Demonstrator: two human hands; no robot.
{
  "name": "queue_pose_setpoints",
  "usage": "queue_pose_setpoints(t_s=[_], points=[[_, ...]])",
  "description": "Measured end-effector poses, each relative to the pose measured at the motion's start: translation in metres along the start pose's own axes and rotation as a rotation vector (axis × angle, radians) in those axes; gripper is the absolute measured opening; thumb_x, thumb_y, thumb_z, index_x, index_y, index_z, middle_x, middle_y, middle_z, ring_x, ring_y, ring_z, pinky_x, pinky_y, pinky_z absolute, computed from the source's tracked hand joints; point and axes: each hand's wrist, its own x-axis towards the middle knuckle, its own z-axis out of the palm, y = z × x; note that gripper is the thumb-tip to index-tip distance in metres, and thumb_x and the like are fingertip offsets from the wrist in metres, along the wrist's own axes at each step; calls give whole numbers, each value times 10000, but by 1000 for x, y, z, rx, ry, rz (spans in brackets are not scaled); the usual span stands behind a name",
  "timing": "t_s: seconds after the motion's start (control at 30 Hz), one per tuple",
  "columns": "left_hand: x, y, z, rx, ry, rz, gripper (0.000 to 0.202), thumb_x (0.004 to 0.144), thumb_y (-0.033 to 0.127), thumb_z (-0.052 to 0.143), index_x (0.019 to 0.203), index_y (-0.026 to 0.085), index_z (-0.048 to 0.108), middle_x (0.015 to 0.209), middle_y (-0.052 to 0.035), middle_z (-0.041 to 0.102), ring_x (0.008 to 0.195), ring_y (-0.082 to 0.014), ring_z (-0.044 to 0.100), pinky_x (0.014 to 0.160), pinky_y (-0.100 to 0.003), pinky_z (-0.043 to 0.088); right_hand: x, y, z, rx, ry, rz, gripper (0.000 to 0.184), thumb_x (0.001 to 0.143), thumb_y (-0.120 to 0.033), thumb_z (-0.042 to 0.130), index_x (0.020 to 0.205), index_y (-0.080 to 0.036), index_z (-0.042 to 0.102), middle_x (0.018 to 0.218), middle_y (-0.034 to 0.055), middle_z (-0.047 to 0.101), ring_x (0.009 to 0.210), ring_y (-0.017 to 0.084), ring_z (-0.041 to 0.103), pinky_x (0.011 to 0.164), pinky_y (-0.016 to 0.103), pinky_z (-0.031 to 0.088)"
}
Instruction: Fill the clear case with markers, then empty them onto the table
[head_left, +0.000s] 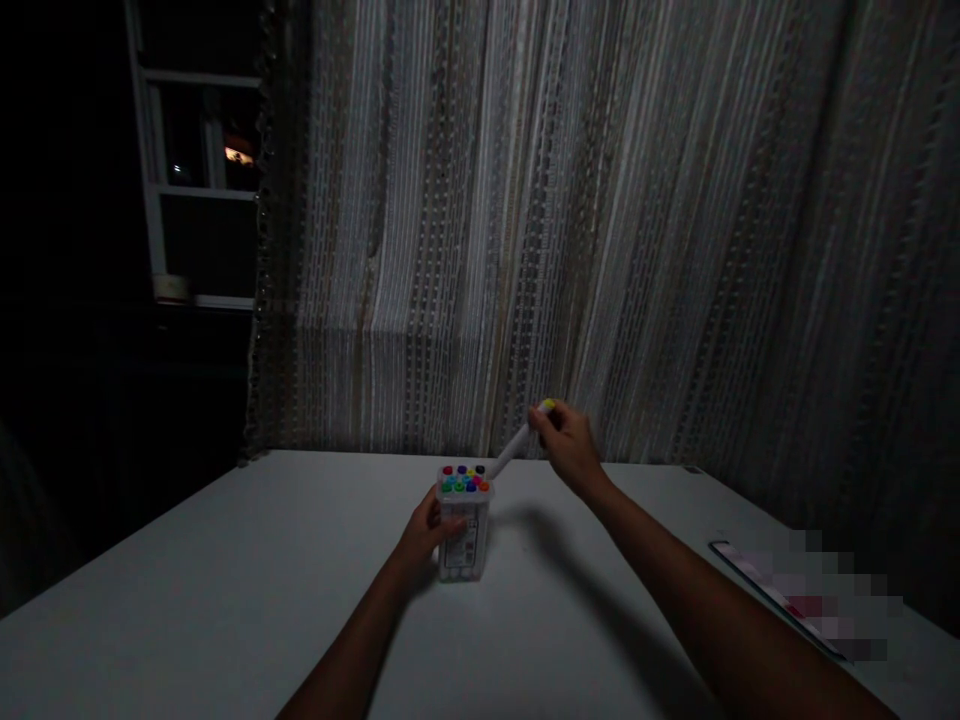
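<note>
A clear plastic marker box stands upright on the white table, filled with several markers whose coloured caps show at the top. My left hand grips the box on its left side. My right hand holds a white marker with a yellow cap by its upper end. That marker is tilted, and its lower tip is at the right edge of the box's top.
A flat object, partly blurred out, lies near the table's right edge. A striped curtain hangs right behind the table. A dark window is at the back left. The room is dim.
</note>
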Motion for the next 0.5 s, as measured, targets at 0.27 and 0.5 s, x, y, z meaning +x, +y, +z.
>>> queue_pose_setpoints(t_s=[0.27, 0.5], points=[[-2, 1, 0, -17, -12, 2, 517, 686, 320, 773, 1132, 177, 553, 1026, -98, 672, 922, -246, 636, 778, -330, 507, 10, -7, 22, -181, -164, -11, 203, 833, -353, 448, 709, -193, 454, 570, -27, 440, 553, 125, 450, 499, 222, 323], [-1, 3, 0, -22, -8, 2, 532, 661, 311, 786, 1119, 172, 557, 1031, -100, 672, 933, -249, 636, 792, -335, 504, 18, -14, 29, -371, -259, 28, 191, 865, -268, 457, 697, -178, 461, 619, -10, 511, 608, 132, 503, 544, 224, 327]])
